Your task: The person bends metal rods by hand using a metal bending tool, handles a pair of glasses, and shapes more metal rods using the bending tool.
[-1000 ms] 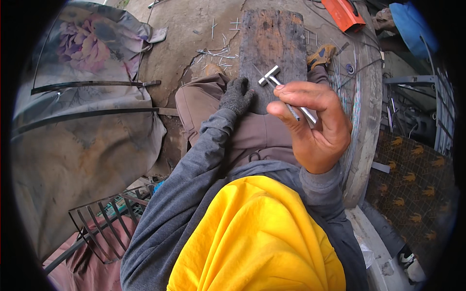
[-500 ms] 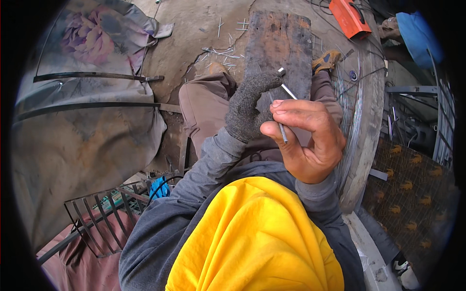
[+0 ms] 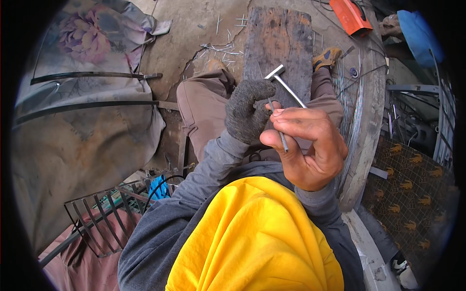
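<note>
My left hand [image 3: 248, 107], in a dark grey knit glove, is closed above my lap. What it holds is mostly hidden by its curled fingers. Beside it my bare right hand [image 3: 310, 140] pinches a short thin metal rod [image 3: 284, 142] between thumb and forefinger. This rod slants, its upper end close against the gloved fingers. A shiny T-shaped metal piece [image 3: 289, 90] stands out beyond both hands, its crossbar up and away. The lower end of its shaft passes behind my right fingers, so I cannot tell which hand carries it.
Between my feet lies a scorched wooden plank [image 3: 277, 36]. Several short metal rods [image 3: 221, 49] are scattered on the concrete to its left. Long thin rods [image 3: 350, 116] lie along the right. An orange box [image 3: 350, 17] is at the far right. Stained cloth [image 3: 82, 155] covers the left side.
More of the T-shaped metal piece shows now: its crossbar has come out from behind the glove. My left fingers have curled in more. The rod stays pinched in my right hand.
</note>
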A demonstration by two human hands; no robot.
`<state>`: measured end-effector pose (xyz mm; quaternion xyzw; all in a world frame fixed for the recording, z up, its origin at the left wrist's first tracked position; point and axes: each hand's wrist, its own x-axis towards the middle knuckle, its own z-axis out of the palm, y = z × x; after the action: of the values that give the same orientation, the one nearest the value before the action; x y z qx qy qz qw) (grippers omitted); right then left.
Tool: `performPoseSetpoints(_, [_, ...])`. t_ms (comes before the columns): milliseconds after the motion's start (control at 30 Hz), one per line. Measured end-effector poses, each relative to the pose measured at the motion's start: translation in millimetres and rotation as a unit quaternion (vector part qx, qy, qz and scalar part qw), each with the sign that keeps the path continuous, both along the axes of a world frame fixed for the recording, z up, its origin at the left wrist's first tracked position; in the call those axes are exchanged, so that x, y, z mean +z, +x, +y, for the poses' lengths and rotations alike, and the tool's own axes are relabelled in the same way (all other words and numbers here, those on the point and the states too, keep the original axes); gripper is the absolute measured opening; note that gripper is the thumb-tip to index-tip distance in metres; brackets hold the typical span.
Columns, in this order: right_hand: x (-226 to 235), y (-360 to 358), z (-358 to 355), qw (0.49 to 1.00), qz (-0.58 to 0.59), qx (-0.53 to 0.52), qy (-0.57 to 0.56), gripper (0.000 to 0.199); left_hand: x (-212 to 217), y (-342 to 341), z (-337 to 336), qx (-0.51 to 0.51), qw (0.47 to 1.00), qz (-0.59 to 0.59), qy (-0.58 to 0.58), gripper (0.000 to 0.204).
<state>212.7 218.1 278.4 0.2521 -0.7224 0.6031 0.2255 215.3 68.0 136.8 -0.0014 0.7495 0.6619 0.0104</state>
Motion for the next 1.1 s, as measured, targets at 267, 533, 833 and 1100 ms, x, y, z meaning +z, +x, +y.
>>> performPoseSetpoints(267, [8, 2, 1, 0.999, -0.042, -0.006, 0.024, 0.026, -5, 10, 8, 0.043, 0.998, 0.054, -0.015, 0.029])
performPoseSetpoints(533, [2, -4, 0, 0.998, 0.025, -0.056, 0.008, 0.027, -27, -18, -14, 0.037, 0.998, -0.037, 0.026, 0.038])
performPoseSetpoints(833, [8, -2, 5, 0.997, 0.004, -0.068, 0.04, 0.031, -28, -16, -31, -0.192, 0.848, -0.032, -0.494, 0.031])
performPoseSetpoints(1100, [9, -3, 0, 0.997, 0.005, -0.072, 0.029, 0.032, -41, -17, -31, -0.179, 0.864, -0.033, -0.47, 0.03])
